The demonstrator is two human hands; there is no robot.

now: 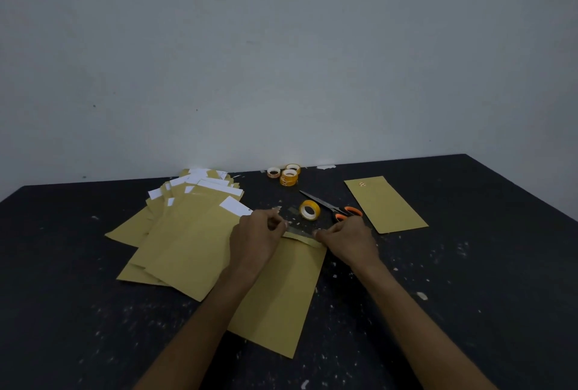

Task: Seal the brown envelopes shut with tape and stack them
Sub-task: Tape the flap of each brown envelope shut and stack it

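Left hand, tape strip, right hand

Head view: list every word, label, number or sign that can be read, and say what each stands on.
Nothing can be read.
Tape rolls at the back: dark print on the orange cores, too blurred.
Envelope on the right: small mark near its top, too small.
White slips on the envelope pile: no print shows.

Pale bare wall; speckled black table; dim light
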